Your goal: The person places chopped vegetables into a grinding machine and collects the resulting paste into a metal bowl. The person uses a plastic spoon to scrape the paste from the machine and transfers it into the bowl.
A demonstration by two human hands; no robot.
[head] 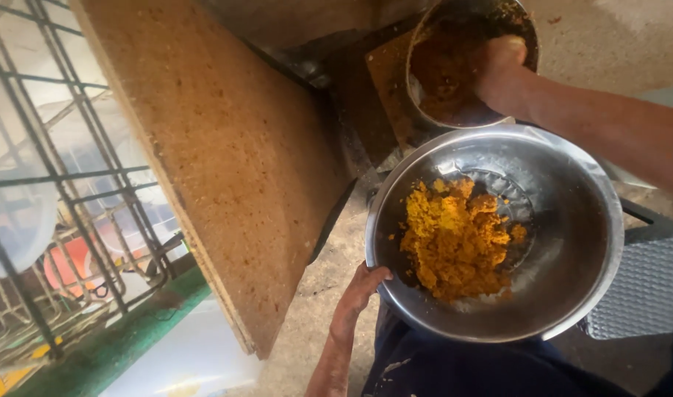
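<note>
Left grip: the left hand [360, 292] is clasped on the lower left rim of the steel bowl [571, 198], thumb hooked over the edge, fingers hidden beneath, holding the bowl up.
Right grip: the right hand [504, 72] is thrust into the metal container [424, 44] above the bowl, curled among the mash there; whether it clutches anything cannot be told, since the fingers are buried from sight.
Steel bowl: round and shiny, carried in front of the person's body, its far rim just under the container's mouth.
Yellow mash [454, 239]: a crumbly orange-yellow heap lying in the bottom of the bowl, to the right of the left thumb, with a few loose crumbs scattered near it on the steel.
Metal container: tilted towards the camera, its inside smeared with a darker brown-orange paste [439, 73]; its lower lip sits just beside the bowl's upper rim.
Wooden board [219, 147]: a broad chipboard slab slanting down, to the left of the left hand and well above it.
Window grille [57, 176]: dark metal bars further left, beyond the board.
Dark garment [439, 367]: below the bowl, beside the left forearm.
Patterned mat [645, 287]: grey and textured, past the bowl's right edge.
</note>
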